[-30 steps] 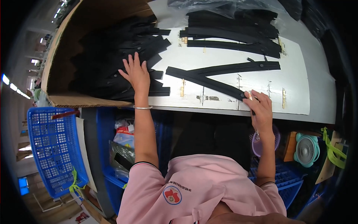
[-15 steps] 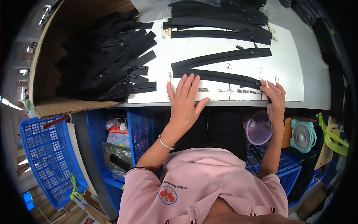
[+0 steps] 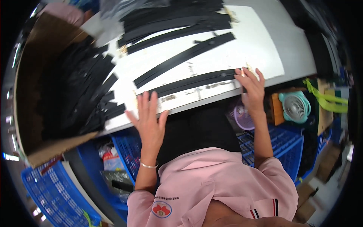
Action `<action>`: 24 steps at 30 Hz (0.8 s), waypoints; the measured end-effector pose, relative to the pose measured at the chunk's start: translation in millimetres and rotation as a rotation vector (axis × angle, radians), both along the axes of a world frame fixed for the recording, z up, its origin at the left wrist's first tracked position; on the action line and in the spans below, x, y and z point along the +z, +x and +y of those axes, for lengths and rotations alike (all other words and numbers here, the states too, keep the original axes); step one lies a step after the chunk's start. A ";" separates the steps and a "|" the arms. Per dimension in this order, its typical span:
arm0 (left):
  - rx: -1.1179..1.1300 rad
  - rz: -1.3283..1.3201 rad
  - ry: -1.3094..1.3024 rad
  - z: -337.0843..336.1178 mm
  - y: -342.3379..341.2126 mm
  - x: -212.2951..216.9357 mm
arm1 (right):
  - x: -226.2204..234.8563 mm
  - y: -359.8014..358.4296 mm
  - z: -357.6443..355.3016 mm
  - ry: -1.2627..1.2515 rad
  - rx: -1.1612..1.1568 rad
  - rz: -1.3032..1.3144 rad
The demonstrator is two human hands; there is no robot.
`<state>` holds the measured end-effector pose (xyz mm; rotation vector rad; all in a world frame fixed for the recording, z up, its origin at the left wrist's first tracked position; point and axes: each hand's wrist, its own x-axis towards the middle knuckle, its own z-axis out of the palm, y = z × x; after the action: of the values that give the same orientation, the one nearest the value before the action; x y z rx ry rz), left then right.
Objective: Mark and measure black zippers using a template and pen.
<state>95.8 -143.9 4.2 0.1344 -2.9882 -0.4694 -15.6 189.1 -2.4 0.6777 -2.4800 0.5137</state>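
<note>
A black zipper (image 3: 193,82) lies along the near edge of a white board (image 3: 261,45). My left hand (image 3: 148,119) rests at its left end, fingers stretched and apart, the fingertips touching the strip. At the other end, my right hand (image 3: 252,89) is closed round a slim pen-like tool (image 3: 242,72) with a pale tip, mostly hidden by the fingers. The tip is beside the zipper's right end. A second zipper (image 3: 181,56) slants across the board behind the first.
More black zippers (image 3: 174,22) are piled at the back. On the left, a cardboard box (image 3: 56,149) holds a heap of zippers (image 3: 72,94). Below the table edge are blue baskets (image 3: 56,196), a purple basket (image 3: 244,119) and a small teal fan (image 3: 296,107).
The view has turned and shifted, so the table now slants. The near zipper's left end now lies apart from the slanting one. Both hands stay at its ends.
</note>
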 end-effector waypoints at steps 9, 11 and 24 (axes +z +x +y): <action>0.014 0.009 -0.006 5.9 -0.5 -3.1 | -6.0 15.9 1.2 -0.019 -0.083 0.043; 0.021 0.017 -0.016 6.1 0.6 -3.4 | -6.1 11.7 3.9 -0.019 -0.064 0.025; 0.050 0.126 0.002 4.1 0.1 -11.7 | 4.9 2.6 -16.1 -0.266 -0.119 -0.084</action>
<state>95.9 -139.7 -7.5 0.1722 -2.8547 -0.4578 -13.0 173.0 2.5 0.4084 -2.4487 0.8220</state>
